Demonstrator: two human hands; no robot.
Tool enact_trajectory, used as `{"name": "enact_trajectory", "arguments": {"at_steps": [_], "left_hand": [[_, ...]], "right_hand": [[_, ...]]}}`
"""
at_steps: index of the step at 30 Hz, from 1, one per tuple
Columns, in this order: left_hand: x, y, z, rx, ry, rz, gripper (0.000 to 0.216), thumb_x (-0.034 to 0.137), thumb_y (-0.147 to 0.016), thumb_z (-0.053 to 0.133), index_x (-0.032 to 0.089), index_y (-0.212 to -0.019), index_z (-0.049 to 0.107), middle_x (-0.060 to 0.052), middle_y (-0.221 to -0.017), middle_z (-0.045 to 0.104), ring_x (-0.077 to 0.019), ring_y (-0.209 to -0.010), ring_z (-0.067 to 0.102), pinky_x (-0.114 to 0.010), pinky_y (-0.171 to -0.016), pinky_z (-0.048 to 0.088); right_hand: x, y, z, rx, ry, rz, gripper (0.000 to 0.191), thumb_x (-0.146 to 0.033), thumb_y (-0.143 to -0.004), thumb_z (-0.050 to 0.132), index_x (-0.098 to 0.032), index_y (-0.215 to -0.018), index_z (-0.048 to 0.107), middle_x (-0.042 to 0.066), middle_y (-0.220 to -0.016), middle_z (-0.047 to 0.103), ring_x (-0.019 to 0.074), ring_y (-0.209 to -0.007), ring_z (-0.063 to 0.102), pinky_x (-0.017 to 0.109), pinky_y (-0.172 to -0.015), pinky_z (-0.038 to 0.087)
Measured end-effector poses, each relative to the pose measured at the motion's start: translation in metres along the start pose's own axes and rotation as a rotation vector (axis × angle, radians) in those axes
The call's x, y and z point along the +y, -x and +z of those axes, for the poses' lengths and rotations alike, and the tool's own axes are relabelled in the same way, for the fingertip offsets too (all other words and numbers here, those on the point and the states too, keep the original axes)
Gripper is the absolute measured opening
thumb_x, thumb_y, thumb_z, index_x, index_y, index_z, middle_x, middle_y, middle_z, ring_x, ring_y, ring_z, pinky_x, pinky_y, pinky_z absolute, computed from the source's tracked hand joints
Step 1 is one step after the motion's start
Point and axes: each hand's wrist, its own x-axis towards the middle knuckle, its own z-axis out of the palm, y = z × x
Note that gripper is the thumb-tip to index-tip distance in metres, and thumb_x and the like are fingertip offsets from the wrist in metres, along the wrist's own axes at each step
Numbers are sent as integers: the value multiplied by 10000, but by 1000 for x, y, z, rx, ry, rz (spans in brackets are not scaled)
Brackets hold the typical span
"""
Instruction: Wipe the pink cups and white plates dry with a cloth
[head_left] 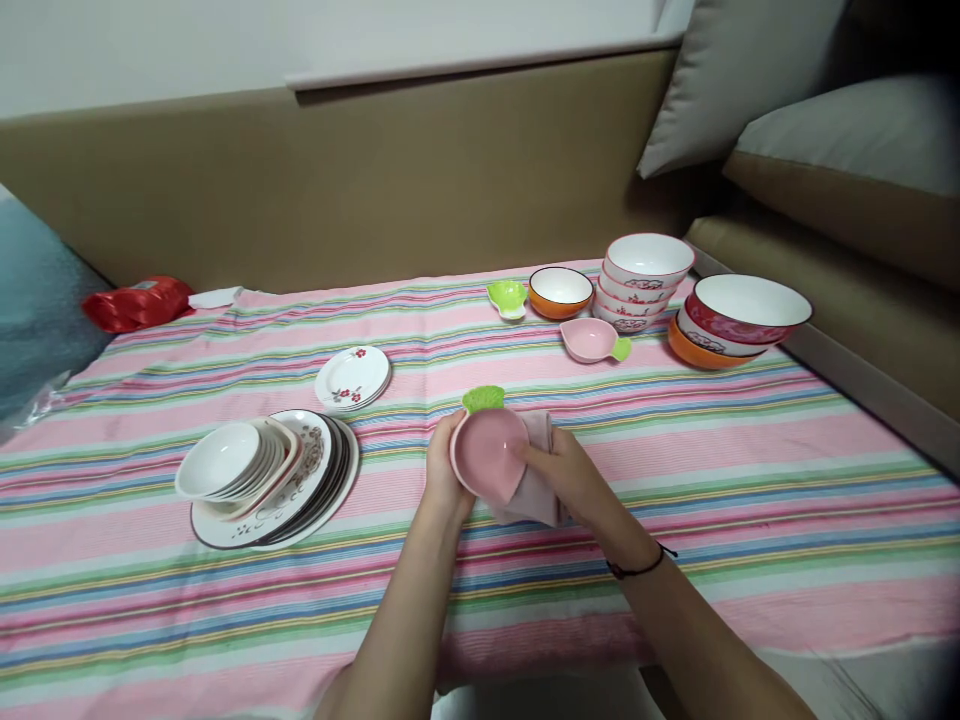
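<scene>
A pink peach-shaped dish (487, 455) with a green leaf handle is held up in front of me, its hollow facing me. My left hand (445, 470) grips its left rim, the fingers hidden behind it. On the other side my right hand (566, 472) holds a greyish-pink cloth (538, 505) against the dish's right edge and underside, with the thumb over the rim. Behind the hands, a similar pink dish (590, 340) with a green handle lies on the striped cloth (480, 590).
At left stand stacked plates and small bowls (225, 460), with flowered plates (352, 378) behind. Far right are stacked bowls (646, 262) and larger bowls (750, 305). A green leaf dish (508, 297) and an orange bowl (561, 292) sit at the back; a red bundle (139, 303) lies far left.
</scene>
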Motion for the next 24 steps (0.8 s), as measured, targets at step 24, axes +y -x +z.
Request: {"name": "enact_trajectory", "arguments": {"at_steps": [24], "left_hand": [[7,-4,-24,-113,-802,388,352,87,-687,591,205,-1003,694,-34,-937,684,-251,-924,582,-304,-840,427]], "right_hand": [[-1,-3,-8,160,362,-196,358,-538,-815,490,-197,-702,494,-9,-640,528,169,-650,490,270,-599,367]]}}
